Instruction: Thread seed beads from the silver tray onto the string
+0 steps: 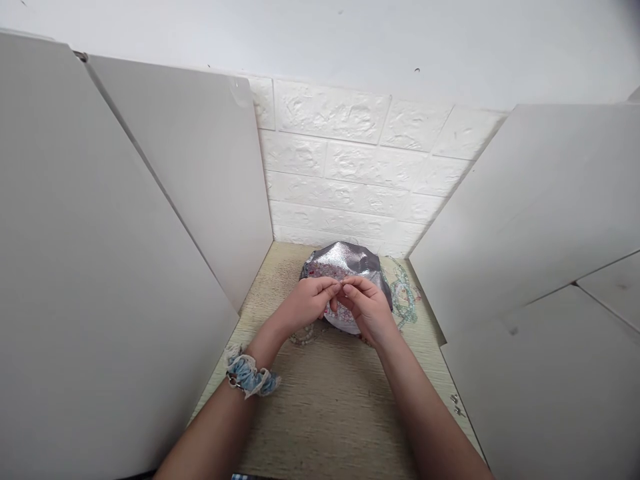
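Note:
My left hand [315,297] and my right hand [371,308] meet fingertip to fingertip, each closed in a pinch. Whatever lies between the fingertips is too small to make out. Directly beneath them sits a silver, shiny bag [347,255] filled with small pink, red and clear beads [320,271]; the hands hide part of it. Partly covered by my left hand, a beaded strand [304,336] lies on the tabletop. Green and clear bead strands [404,301] lie in a loose heap to the right of the bag.
A blue and white scrunchie [250,377] circles my left wrist. White panels stand at the left [190,153] and right [540,200] of the pale wooden tabletop [320,407]. Behind rises a white brick-pattern wall [345,160]. Small metal pieces [457,405] lie near the right edge.

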`<state>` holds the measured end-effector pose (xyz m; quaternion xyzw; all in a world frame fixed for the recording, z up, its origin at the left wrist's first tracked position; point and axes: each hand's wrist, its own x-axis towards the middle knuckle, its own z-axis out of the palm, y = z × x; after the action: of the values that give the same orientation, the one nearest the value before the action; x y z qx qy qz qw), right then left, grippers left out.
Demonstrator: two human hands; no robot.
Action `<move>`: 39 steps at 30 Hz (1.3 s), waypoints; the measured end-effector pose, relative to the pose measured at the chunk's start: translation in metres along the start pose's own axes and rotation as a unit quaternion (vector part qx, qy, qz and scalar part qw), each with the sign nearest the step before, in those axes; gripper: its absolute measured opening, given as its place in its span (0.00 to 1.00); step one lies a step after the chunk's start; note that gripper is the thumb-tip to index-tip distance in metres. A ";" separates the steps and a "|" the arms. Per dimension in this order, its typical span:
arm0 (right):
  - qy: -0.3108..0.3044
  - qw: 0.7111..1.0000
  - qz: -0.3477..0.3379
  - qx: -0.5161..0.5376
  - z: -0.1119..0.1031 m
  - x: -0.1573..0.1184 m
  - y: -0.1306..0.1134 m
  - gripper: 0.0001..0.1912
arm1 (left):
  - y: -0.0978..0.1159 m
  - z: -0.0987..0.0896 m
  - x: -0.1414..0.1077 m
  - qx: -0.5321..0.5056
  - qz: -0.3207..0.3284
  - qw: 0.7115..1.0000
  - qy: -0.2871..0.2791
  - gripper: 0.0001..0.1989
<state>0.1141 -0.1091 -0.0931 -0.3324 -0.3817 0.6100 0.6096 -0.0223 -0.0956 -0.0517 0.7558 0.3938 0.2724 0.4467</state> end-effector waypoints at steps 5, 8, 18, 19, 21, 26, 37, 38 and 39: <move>-0.009 1.000 -0.008 -0.017 -0.001 0.001 0.001 0.07 | 0.000 -0.001 0.000 -0.003 0.002 1.000 -0.006 0.18; -0.022 0.999 -0.012 -0.027 -0.001 0.001 0.001 0.07 | 0.000 -0.001 0.000 0.001 0.004 1.000 -0.007 0.18; -0.032 0.996 -0.019 -0.086 -0.006 0.001 0.002 0.06 | 0.000 -0.001 -0.001 0.003 -0.004 1.000 -0.009 0.18; -0.033 0.995 -0.020 -0.093 -0.006 0.001 0.002 0.06 | -0.001 -0.001 -0.001 0.003 -0.004 1.000 -0.010 0.18; -0.033 0.993 -0.022 -0.108 -0.007 0.001 0.002 0.06 | -0.002 -0.002 0.000 0.002 -0.005 1.000 -0.014 0.18; -0.018 0.989 -0.026 -0.142 -0.007 0.000 -0.001 0.08 | -0.006 -0.002 0.000 -0.008 -0.011 1.000 -0.024 0.20; 0.016 0.998 -0.011 -0.060 -0.003 0.000 -0.001 0.08 | -0.003 0.000 0.001 -0.044 -0.010 0.999 -0.029 0.20; 0.017 0.998 -0.011 -0.058 -0.003 0.000 -0.001 0.08 | -0.002 0.000 0.001 -0.045 -0.011 0.999 -0.028 0.20; 0.019 0.998 -0.011 -0.057 -0.002 0.000 -0.001 0.08 | -0.002 -0.001 0.000 -0.045 -0.010 0.999 -0.028 0.19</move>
<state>0.1163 -0.1088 -0.0936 -0.3738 -0.4084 0.5740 0.6034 -0.0231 -0.0945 -0.0529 0.7378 0.3764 0.2643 0.4941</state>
